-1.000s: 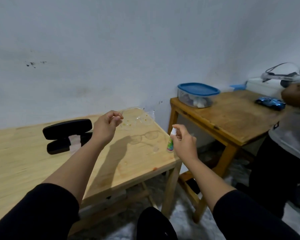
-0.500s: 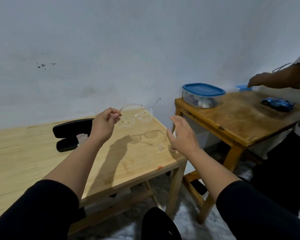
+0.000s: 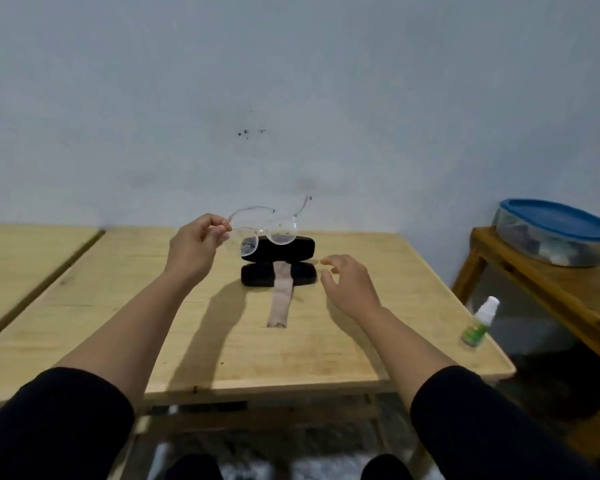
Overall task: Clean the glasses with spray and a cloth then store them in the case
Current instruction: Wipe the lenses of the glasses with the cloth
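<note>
My left hand (image 3: pixel 196 245) pinches one temple arm of the clear-framed glasses (image 3: pixel 274 230) and holds them in the air above the black case (image 3: pixel 278 261). Small specks show on the lenses. The case lies open on the light wooden table (image 3: pixel 222 341), and a beige folded cloth (image 3: pixel 280 299) drapes from it toward me. My right hand (image 3: pixel 350 285) hovers just right of the case and cloth, fingers apart and holding nothing. The small spray bottle (image 3: pixel 478 323), white cap and green label, stands at the table's right edge.
A second light table (image 3: pixel 21 258) adjoins on the left. A darker wooden table (image 3: pixel 551 296) at the right carries a clear container with a blue lid (image 3: pixel 555 233). A grey wall runs behind. My knees show below the table's front edge.
My right hand has set the spray bottle down at the table's right edge and moved left toward the case. The view has swung left; the other person is out of sight.
</note>
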Motion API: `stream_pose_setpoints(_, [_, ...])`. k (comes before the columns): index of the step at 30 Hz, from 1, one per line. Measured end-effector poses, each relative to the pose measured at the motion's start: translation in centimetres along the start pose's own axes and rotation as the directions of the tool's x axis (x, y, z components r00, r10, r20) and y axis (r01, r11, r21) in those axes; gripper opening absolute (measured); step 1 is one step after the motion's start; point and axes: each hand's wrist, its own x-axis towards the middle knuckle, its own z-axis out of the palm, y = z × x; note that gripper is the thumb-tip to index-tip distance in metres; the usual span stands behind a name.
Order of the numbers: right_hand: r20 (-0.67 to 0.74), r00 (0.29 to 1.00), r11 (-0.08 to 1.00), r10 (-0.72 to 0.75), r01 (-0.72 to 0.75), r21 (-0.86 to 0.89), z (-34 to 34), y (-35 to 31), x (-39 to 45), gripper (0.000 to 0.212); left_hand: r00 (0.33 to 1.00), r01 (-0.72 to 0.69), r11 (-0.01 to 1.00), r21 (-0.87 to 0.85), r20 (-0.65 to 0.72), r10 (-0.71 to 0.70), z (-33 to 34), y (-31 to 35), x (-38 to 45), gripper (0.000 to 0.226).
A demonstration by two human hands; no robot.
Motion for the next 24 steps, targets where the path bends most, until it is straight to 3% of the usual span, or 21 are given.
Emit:
stream_pose_setpoints(7, [0.183, 0.982, 0.995, -0.044, 0.026, 0.096, 6.3, -2.6, 4.4, 0.032, 0.989, 0.093, 0.995, 0.042, -0.117, -0.088, -5.8, -4.3, 0.2, 0.025])
stream_pose_setpoints(15, [0.321, 0.940, 0.994, -0.112, 0.104, 0.042, 8.5, -2.0, 7.6, 0.032, 0.977, 0.157, 0.986, 0.049, -0.153, -0.148, -7.0, -6.6, 0.9, 0.025])
stream_pose_setpoints(24, [0.304, 0.948, 0.993, -0.096, 0.071, 0.091, 9.4, -1.6, 8.5, 0.031, 0.976, 0.192, 0.981, 0.018, -0.108, -0.189, -5.7, -7.6, 1.6, 0.025])
